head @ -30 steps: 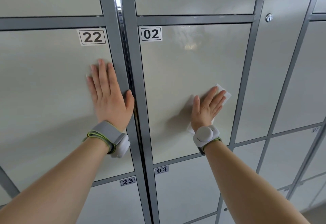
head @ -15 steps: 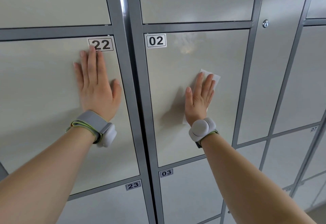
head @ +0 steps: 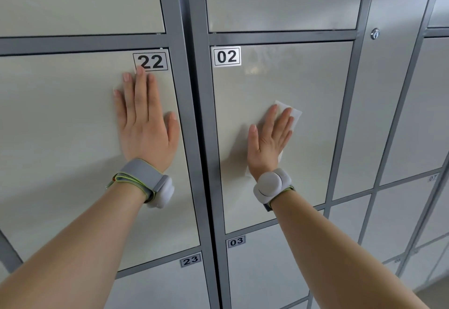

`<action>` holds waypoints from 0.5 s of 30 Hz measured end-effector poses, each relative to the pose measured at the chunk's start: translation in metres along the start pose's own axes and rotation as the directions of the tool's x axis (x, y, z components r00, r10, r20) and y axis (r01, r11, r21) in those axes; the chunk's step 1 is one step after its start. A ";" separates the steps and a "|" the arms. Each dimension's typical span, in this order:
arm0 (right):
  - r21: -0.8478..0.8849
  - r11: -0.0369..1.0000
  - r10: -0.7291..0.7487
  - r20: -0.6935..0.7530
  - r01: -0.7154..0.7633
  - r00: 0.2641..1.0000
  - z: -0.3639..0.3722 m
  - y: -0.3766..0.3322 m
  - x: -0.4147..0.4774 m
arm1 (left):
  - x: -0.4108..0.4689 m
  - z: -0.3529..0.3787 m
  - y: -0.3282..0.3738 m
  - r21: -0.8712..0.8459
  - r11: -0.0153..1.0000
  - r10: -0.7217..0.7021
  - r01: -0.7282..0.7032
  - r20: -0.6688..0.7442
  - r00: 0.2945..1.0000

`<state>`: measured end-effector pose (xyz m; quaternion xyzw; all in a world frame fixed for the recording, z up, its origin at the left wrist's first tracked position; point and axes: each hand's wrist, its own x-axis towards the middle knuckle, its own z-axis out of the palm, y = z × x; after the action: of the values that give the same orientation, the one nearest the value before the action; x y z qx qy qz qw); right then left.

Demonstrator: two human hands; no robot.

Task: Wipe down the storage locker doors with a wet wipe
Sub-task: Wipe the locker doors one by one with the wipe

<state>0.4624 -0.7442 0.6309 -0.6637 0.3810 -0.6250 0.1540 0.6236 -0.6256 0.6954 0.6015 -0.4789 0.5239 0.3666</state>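
Grey lockers: flat right hand (head: 268, 142) presses the wipe (head: 292, 114) on door 02 (head: 315, 138); flat left hand (head: 143, 124) braces door 22 (head: 60, 138). Wiping is midway; next likely needs firm strokes.

A black-bordered white "22" label (head: 150, 61) sits in the top right corner of the left locker door (head: 60, 138). A matching "02" label (head: 227, 56) marks the top left corner of the middle locker door (head: 303, 85). Below are the smaller "23" label (head: 190, 260) on the lower left door (head: 158, 289) and the "03" label (head: 236, 241) on the lower middle door (head: 262, 272). On the far right door (head: 398, 214), a faint "07" label (head: 432, 178) is barely legible.
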 end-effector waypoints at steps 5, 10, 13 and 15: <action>-0.017 0.996 -0.089 0.006 0.089 0.996 0.004 -0.003 0.004 | -0.001 -0.001 -0.001 -0.004 1.000 0.014 -0.014 -0.001 1.000; -0.099 0.989 -0.103 0.045 0.107 0.994 0.006 0.021 -0.020 | -0.002 -0.001 -0.001 0.004 1.000 0.024 -0.024 -0.008 1.000; -0.093 0.993 -0.065 0.066 0.071 0.996 0.007 0.029 -0.032 | -0.002 -0.002 0.000 0.002 1.000 0.018 -0.018 -0.003 1.000; -0.074 0.996 -0.039 0.066 0.044 0.997 0.008 0.024 -0.034 | -0.002 -0.003 0.000 0.000 1.000 0.020 -0.020 0.000 1.000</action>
<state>0.4650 -0.7388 0.5886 -0.6965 0.3855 -0.5915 0.1281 0.6228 -0.6228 0.6935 0.5968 -0.4849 0.5274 0.3613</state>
